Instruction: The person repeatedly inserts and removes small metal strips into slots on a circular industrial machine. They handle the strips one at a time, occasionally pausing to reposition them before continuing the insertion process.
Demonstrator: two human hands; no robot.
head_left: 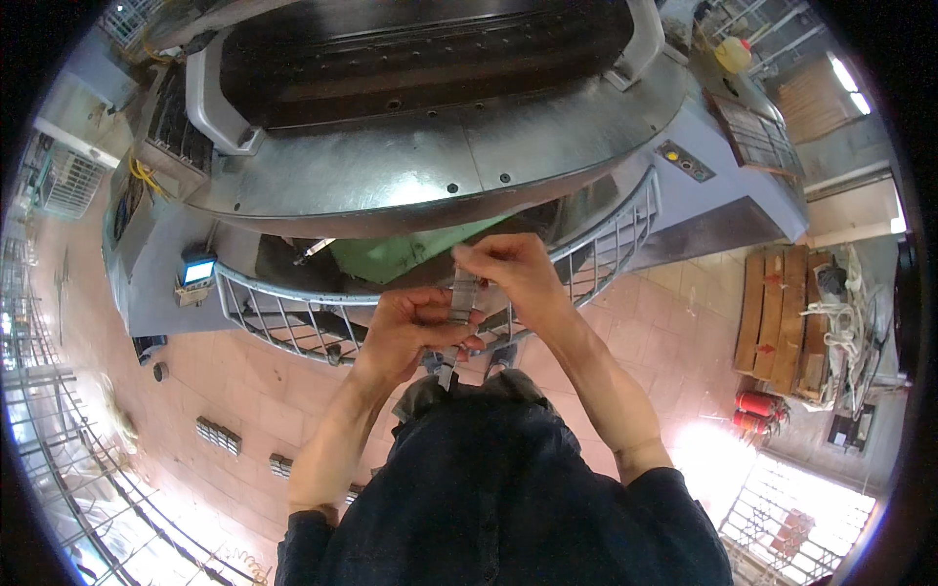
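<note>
At chest height, a narrow grey metal strip or stack of pieces (461, 303) runs upright between my hands. My left hand (401, 337) has its fingers round its middle and lower part. My right hand (518, 278) pinches at its upper end, with thumb and index finger together. The far end under the right fingers is partly hidden. Beyond my hands are the curved railing (293, 313) and a green surface (391, 254) under the machine's round steel rim (352, 176).
A small lit screen (198, 273) is at the machine's left, a button panel (684, 160) at its right. Wooden boards (772, 322) and red cylinders (757, 410) stand at right. Grey block stacks (217, 435) lie on the tiled floor at left, beside wire racks (78, 459).
</note>
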